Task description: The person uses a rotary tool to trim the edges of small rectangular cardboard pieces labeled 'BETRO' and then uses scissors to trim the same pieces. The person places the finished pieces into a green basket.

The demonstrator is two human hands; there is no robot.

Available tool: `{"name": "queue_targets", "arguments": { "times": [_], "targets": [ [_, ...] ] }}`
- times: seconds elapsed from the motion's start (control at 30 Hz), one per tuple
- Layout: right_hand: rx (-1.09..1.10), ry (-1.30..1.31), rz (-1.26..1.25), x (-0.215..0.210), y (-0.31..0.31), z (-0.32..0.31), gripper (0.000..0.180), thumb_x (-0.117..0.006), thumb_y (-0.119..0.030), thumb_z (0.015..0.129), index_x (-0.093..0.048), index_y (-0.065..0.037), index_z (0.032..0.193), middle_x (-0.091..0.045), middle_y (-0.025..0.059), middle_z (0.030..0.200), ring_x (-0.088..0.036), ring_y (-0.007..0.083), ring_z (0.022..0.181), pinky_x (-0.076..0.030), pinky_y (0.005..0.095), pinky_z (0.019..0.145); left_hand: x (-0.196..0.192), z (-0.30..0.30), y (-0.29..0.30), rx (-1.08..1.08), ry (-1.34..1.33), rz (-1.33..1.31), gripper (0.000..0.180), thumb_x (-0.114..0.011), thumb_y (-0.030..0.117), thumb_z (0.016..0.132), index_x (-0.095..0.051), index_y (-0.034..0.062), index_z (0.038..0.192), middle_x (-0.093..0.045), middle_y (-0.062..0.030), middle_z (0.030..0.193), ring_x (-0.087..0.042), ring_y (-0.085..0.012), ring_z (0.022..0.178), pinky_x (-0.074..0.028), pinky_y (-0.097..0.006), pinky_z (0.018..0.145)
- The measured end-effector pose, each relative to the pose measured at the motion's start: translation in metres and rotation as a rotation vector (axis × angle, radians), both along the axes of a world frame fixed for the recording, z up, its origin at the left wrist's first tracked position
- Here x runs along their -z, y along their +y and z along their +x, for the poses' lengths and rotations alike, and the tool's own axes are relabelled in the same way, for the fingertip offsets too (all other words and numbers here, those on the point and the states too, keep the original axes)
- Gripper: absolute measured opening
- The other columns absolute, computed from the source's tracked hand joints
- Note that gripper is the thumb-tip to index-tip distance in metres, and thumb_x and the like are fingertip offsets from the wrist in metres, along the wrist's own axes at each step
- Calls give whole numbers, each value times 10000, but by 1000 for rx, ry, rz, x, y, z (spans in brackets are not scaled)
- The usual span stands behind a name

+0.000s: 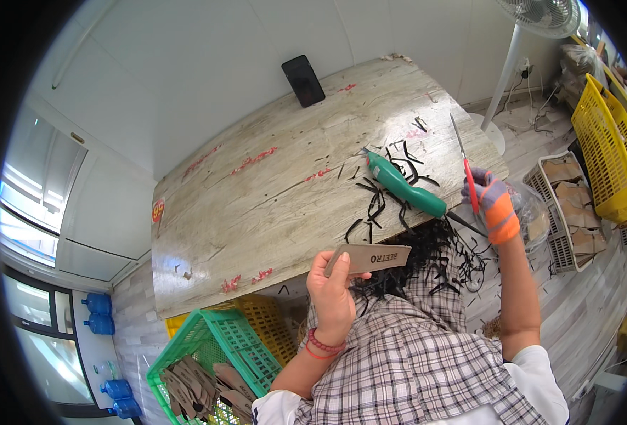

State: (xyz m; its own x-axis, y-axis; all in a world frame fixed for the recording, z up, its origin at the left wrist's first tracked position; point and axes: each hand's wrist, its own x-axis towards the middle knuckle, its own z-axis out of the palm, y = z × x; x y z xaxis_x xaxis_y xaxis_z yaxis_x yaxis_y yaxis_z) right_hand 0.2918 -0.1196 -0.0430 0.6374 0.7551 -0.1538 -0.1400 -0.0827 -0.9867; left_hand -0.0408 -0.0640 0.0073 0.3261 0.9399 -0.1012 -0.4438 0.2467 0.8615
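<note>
My bare left hand (333, 280) is closed on one end of a flat grey-brown strip (376, 258) with dark lettering, held level above the table's front edge. My right hand (494, 202), in a grey and orange glove, grips a slim pointed blade with a red handle (471, 185); its tip points away from me, and I cannot tell whether it is a knife or scissors. Between the hands a green corded hand tool (404, 185) lies on the table (257, 205), with black curled trimmings (376, 205) around it. More black trimmings (434, 258) are heaped on my checked apron.
A black phone (303, 81) leans at the table's back edge by the wall. At lower left, a green basket (239, 347) holds several similar strips (189, 386). To the right are a white crate (551, 212) of brown pieces, a yellow crate (607, 149) and a standing fan (508, 78).
</note>
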Motion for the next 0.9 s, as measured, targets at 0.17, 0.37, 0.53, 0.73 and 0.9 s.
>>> {"name": "queue_targets", "arguments": {
  "times": [0.17, 0.37, 0.53, 0.73, 0.9],
  "targets": [
    [-450, 364, 76, -54, -79, -132, 629, -575, -589, 865, -576, 5, 1070, -563, 25, 757, -518, 94, 589, -416, 210, 491, 11, 9, -1, -16, 15, 22, 69, -534, 68, 951, -525, 16, 995, -665, -113, 914, -664, -193, 770, -565, -347, 625],
    [-714, 742, 113, -13, -84, -198, 818, -448, -759, 837, -559, 5, 1105, -554, 30, 772, -515, 124, 639, -424, 238, 577, 16, 20, -5, -1, 5, -16, 172, -532, 81, 956, -551, -7, 1102, -673, -110, 954, -672, -196, 818, -568, -333, 663],
    [-811, 596, 211, -6, -76, -201, 894, -327, -825, 820, -566, 24, 963, -546, 59, 684, -477, 152, 567, -378, 237, 532, 21, 17, -9, 41, -3, -47, 212, -529, 91, 960, -571, -14, 1140, -680, -111, 999, -676, -192, 860, -563, -342, 728],
    [-838, 679, 189, -15, -78, -202, 943, -278, -877, 771, -555, 14, 908, -512, 54, 639, -456, 146, 553, -371, 243, 519, 25, 18, -8, 33, -24, -64, 211, -531, 96, 961, -570, -11, 1139, -682, -106, 1012, -675, -190, 874, -553, -343, 766],
    [-862, 771, 215, -9, -78, -203, 954, -282, -879, 757, -557, 11, 962, -514, 45, 659, -455, 144, 547, -380, 249, 523, 21, 17, -10, 44, -37, -58, 209, -528, 101, 963, -573, -4, 1138, -683, -105, 1012, -675, -191, 873, -550, -347, 772]
  ]
}}
